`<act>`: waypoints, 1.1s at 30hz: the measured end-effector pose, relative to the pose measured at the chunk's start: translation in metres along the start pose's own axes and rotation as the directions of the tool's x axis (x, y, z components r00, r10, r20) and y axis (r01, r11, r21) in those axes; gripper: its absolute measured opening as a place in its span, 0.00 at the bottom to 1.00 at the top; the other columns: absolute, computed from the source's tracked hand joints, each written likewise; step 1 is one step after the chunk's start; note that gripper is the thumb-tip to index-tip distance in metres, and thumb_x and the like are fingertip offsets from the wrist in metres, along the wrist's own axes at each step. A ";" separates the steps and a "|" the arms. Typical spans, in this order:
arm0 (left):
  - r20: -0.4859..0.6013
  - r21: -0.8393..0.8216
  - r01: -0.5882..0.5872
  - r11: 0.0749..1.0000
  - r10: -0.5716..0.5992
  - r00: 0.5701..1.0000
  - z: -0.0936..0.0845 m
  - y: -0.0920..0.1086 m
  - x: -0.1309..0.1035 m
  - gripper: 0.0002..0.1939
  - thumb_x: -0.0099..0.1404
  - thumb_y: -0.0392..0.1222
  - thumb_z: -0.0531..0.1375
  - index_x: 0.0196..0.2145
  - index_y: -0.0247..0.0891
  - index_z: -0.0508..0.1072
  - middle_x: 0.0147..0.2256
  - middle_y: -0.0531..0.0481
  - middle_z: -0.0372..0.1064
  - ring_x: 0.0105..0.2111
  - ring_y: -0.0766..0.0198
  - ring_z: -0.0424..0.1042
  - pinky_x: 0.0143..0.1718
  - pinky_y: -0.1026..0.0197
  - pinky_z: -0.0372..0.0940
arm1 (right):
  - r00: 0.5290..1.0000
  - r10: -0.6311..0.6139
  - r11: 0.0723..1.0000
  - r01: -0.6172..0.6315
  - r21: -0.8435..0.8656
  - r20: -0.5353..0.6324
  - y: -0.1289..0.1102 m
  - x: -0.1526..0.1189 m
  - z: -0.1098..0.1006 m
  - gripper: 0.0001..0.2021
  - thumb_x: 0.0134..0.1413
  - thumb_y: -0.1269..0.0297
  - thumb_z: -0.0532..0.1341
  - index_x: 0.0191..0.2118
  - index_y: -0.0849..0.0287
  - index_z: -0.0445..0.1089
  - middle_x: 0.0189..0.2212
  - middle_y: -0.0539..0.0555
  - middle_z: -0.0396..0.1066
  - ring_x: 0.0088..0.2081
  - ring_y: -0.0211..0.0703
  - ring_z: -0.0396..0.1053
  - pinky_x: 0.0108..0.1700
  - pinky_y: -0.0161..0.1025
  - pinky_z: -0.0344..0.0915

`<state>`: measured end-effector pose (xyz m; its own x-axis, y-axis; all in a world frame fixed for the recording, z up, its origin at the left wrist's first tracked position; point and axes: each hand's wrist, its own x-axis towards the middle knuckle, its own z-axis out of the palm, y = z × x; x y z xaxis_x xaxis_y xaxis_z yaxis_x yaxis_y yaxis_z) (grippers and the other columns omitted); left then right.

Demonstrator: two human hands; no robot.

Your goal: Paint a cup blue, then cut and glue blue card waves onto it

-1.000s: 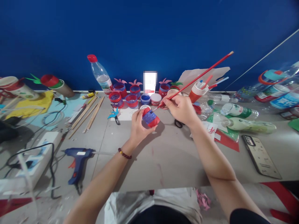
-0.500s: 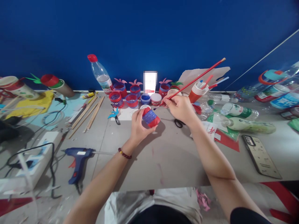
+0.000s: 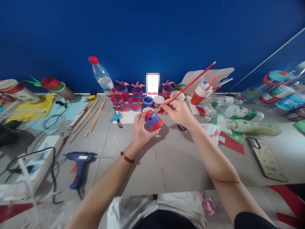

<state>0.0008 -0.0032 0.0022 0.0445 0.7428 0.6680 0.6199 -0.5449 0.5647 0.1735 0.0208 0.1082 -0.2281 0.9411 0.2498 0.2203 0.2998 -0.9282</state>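
Observation:
My left hand (image 3: 141, 129) is closed around a small cup (image 3: 154, 121) painted red and blue, tilted on its side just above the table. Pinched in my right hand (image 3: 177, 111) is a long red paintbrush (image 3: 194, 81), its handle slanting up to the right. The brush tip meets the blue band of the cup. Behind the cup stand an open jar of blue paint (image 3: 148, 101) and a jar with a pale lid (image 3: 159, 101). Several similar red-and-blue cups (image 3: 134, 103) stand behind and to the left, some topped with pink cut-out leaves.
A blue hot glue gun (image 3: 82, 162) and a white power strip (image 3: 40, 162) with cables lie left, near wooden sticks (image 3: 95, 117). A plastic bottle (image 3: 102, 76) stands behind. To the right are stacked paper cups (image 3: 201, 93), plastic bottles (image 3: 243, 113) and a phone (image 3: 267, 160).
My right hand has moved slightly left, bringing the brush tip from beside the cup onto its blue band. My left hand and the cup have hardly moved.

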 end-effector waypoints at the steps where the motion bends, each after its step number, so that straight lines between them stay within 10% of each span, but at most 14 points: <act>1: -0.002 0.001 0.001 1.000 -0.001 1.000 0.000 0.000 0.000 0.44 0.46 0.48 0.72 0.58 0.40 0.58 0.50 0.41 0.61 0.52 0.49 0.64 0.53 0.45 0.64 | 1.000 0.003 1.000 -0.004 -0.023 -0.016 0.000 0.001 -0.003 0.12 0.54 0.55 0.64 0.30 0.60 0.73 0.31 0.56 0.76 0.33 0.48 0.77 0.38 0.46 0.78; 15: -0.047 -0.120 0.001 0.993 -0.007 0.999 -0.002 0.000 0.002 0.43 0.50 0.52 0.69 0.59 0.40 0.56 0.53 0.39 0.58 0.54 0.50 0.62 0.51 0.48 0.67 | 0.960 -0.142 0.987 0.119 -0.106 -0.241 0.016 0.012 -0.030 0.17 0.59 0.50 0.59 0.41 0.59 0.75 0.35 0.55 0.76 0.35 0.43 0.75 0.41 0.44 0.75; 21: 0.001 -0.240 0.002 0.971 -0.001 1.000 -0.004 0.000 -0.001 0.44 0.54 0.59 0.65 0.61 0.44 0.51 0.56 0.38 0.51 0.58 0.47 0.59 0.50 0.47 0.68 | 0.981 -0.175 0.975 0.184 -0.123 0.085 0.015 0.011 -0.033 0.15 0.57 0.54 0.63 0.47 0.54 0.72 0.46 0.56 0.73 0.49 0.46 0.71 0.54 0.47 0.68; 26: 0.046 -0.288 0.007 0.958 0.006 0.999 -0.006 0.001 -0.003 0.42 0.57 0.67 0.58 0.62 0.47 0.48 0.56 0.38 0.49 0.59 0.47 0.57 0.48 0.47 0.69 | 0.884 -0.137 0.979 0.190 -0.076 0.448 0.013 0.008 -0.033 0.37 0.39 0.57 0.74 0.57 0.52 0.62 0.58 0.58 0.63 0.61 0.52 0.61 0.63 0.51 0.59; 33: 0.078 -0.286 -0.006 0.958 0.029 0.997 -0.005 0.000 -0.001 0.43 0.58 0.67 0.56 0.63 0.47 0.46 0.57 0.37 0.49 0.59 0.47 0.56 0.51 0.45 0.67 | 0.881 -0.050 0.956 0.178 -0.232 0.471 0.006 0.003 -0.033 0.34 0.41 0.56 0.72 0.56 0.51 0.62 0.55 0.56 0.65 0.59 0.52 0.62 0.60 0.50 0.62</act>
<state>-0.0032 -0.0060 0.0040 0.1235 0.7547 0.6443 0.3694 -0.6376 0.6761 0.2052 0.0308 0.1122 -0.6588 0.7399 0.1361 0.3897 0.4904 -0.7795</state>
